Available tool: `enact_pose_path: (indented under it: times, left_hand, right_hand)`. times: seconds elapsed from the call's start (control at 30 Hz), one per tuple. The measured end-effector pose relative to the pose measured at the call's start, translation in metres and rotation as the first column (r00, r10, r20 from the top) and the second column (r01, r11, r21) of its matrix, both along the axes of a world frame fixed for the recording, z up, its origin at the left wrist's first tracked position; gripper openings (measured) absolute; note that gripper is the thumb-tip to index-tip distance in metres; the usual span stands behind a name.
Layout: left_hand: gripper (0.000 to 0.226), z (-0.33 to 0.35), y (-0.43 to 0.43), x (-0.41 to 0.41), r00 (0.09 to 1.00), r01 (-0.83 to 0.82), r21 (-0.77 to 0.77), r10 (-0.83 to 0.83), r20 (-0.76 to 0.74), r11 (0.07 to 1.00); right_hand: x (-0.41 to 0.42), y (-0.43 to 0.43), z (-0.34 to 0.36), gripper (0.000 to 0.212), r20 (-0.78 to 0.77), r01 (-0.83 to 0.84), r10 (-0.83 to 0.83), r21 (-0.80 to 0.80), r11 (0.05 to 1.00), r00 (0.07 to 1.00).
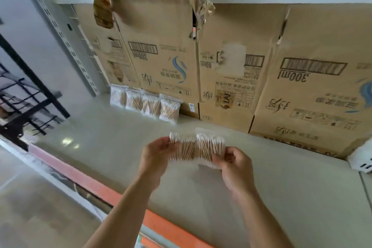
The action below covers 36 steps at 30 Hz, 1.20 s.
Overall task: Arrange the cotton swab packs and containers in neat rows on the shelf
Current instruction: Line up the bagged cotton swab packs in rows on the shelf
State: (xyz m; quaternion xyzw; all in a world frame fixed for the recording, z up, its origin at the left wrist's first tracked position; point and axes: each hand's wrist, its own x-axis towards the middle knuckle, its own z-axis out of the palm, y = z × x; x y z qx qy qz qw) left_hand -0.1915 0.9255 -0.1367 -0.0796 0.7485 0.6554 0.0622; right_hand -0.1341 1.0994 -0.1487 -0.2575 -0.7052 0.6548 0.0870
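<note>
The left hand [155, 155] and right hand [234, 165] each pinch a clear plastic pack of wooden cotton swabs [182, 148] [210, 150] above the pale shelf [120, 147]. Four like packs [146, 102] stand against brown cardboard boxes [241, 70].

I see the two clear plastic packs of cotton swabs [185, 149] as thin glossy film over pale wooden sticks with fluffy white tips, like the four clear plastic packs at the back [148, 103]. The pale grey shelf board [112, 139] looks smooth and faintly shiny. The brown cardboard boxes [251, 32] are matt, with one top edge torn ragged.
</note>
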Motion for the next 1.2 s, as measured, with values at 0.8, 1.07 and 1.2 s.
enact_pose_path:
  times: [0.8, 1.07, 1.2]
  left_hand:
    - [0.011, -0.021, 0.005, -0.125, 0.866, 0.054, -0.482, -0.281, -0.414, 0.875]
    - [0.013, -0.026, 0.005, -0.127, 0.862, 0.056, -0.452, -0.271, -0.429, 0.89]
    - [0.02, -0.031, 0.004, -0.122, 0.849, 0.074, -0.452, -0.294, -0.439, 0.889]
  right_hand:
    - [-0.093, -0.009, -0.011, 0.02, 0.126, 0.094, -0.18, 0.501, 0.86, 0.976]
    - [-0.091, -0.016, -0.008, 0.043, 0.111, 0.071, -0.145, 0.499, 0.864, 0.983]
    - [-0.091, -0.016, -0.011, 0.046, 0.107, 0.078, -0.151, 0.504, 0.86, 0.983]
